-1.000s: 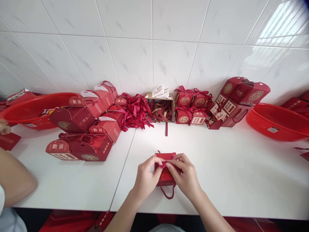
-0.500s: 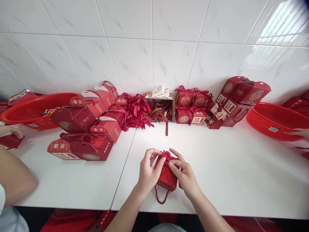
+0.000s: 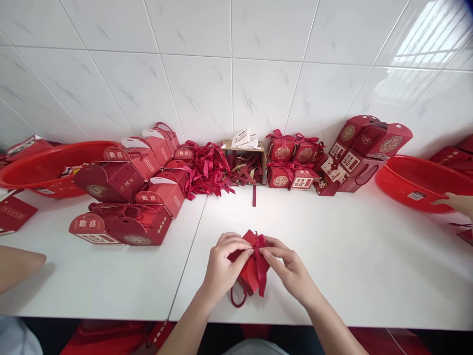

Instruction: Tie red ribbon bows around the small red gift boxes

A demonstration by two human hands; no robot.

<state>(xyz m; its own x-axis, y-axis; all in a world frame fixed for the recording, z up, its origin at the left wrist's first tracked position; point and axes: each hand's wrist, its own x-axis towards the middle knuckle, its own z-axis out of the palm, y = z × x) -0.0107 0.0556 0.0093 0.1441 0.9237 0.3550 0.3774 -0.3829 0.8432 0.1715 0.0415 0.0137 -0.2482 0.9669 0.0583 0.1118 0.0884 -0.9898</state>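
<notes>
A small red gift box (image 3: 248,277) stands on the white table near the front edge, between my hands. A dark red ribbon (image 3: 261,271) is at its top, with a tail hanging down over the front. My left hand (image 3: 226,259) pinches the ribbon at the left of the knot, thumb against fingers. From the right, my right hand (image 3: 286,261) pinches the ribbon close to the knot. A cord handle (image 3: 238,299) loops out at the box's lower left. The fingers partly hide the knot.
Red boxes (image 3: 127,180) are stacked at left, beside a ribbon pile (image 3: 209,167). Behind stands a carton of strips (image 3: 246,167); ribboned boxes (image 3: 283,172) and taller ones (image 3: 369,148) stand right of it. Red basins (image 3: 417,185) flank both sides; other people's arms reach in.
The ribbon's tail now hangs over the box front, and both hands have shifted their pinch about the knot. At the far left, a person's hand has left the red box and the arm has drawn back.
</notes>
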